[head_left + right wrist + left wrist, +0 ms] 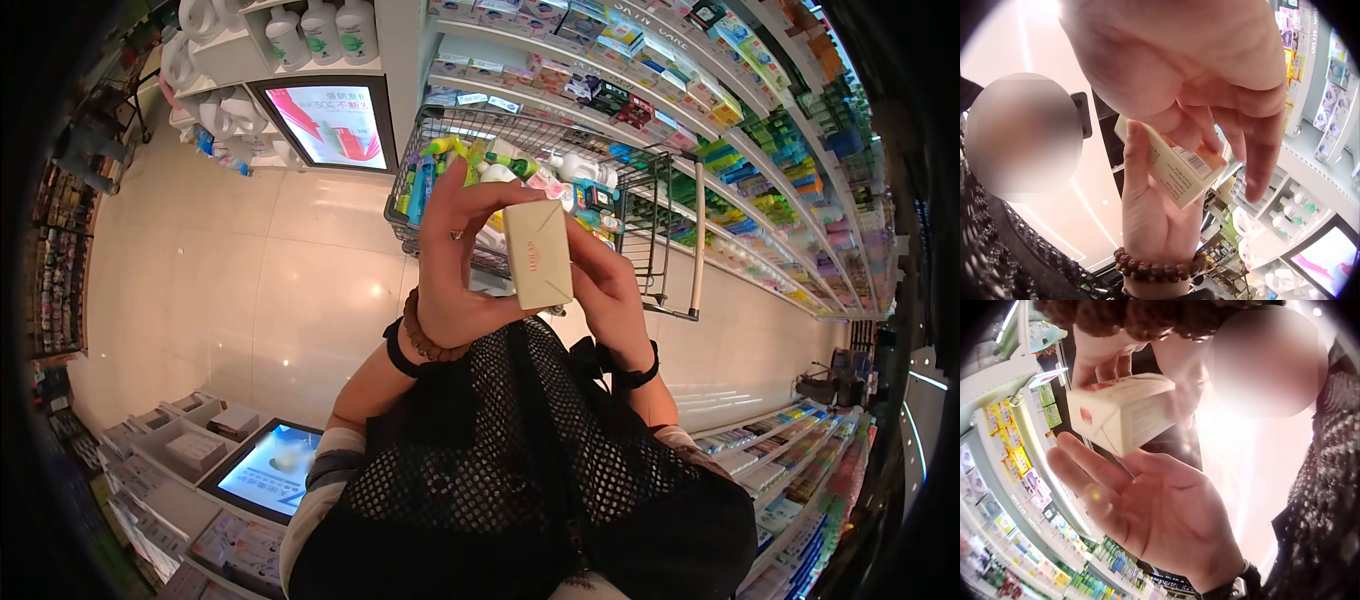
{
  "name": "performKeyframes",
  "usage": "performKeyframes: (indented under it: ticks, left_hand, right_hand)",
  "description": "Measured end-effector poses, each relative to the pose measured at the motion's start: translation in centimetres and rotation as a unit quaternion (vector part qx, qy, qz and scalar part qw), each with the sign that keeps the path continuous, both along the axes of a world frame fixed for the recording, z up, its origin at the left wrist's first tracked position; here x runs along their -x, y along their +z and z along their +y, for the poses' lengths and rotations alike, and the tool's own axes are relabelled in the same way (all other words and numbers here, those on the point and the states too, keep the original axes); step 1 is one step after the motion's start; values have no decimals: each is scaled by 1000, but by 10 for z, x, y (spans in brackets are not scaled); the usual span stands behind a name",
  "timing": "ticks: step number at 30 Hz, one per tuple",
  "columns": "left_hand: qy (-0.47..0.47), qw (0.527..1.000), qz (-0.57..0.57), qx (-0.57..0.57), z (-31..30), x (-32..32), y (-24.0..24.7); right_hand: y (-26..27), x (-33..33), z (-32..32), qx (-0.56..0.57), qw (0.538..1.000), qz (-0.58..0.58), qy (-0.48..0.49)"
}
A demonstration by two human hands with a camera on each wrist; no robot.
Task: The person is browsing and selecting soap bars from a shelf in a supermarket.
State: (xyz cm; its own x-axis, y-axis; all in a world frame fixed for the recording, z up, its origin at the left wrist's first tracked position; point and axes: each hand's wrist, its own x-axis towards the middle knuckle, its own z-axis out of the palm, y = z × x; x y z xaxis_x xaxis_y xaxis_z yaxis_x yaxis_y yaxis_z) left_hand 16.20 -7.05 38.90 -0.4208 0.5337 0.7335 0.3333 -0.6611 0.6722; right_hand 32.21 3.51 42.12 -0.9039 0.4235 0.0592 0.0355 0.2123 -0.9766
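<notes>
Gripping a cream box (pixel 540 255) up close with the fingers of the left hand (pixel 450 275), extending loose fingers of the right hand (pixel 610 290) alongside it.

Left forearm (pixel 362 388) and right forearm (pixel 656 402) reach forward, angled inward; hands close together. Left hand (pixel 447 290) in a pinch grip: left thumb (pixel 1136 156) on one side, left fingers (pixel 472 203) arched opposite. Right hand (pixel 608 300) just beside it, right palm (pixel 1172 515) turned toward left hand, right fingers (pixel 1088 464) loosely extended, not clamping.
</notes>
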Motion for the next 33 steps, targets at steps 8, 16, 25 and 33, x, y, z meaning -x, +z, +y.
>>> performKeyframes:
  ticks: [8,16,25,33]
  left_hand:
    - [98,962,211,141,2,4,6]
    - [131,955,207,168,-1,2,12]
    - [22,981,11,193,-2,0,-1]
    - [2,983,23,182,7,-11,-3]
  right_hand:
    - [-10,1,7,208,973,83,-63]
    - [5,1,5,296,940,76,-151]
    - [4,-13,8,347,924,74,-142]
    - [3,-28,23,328,938,62,-89]
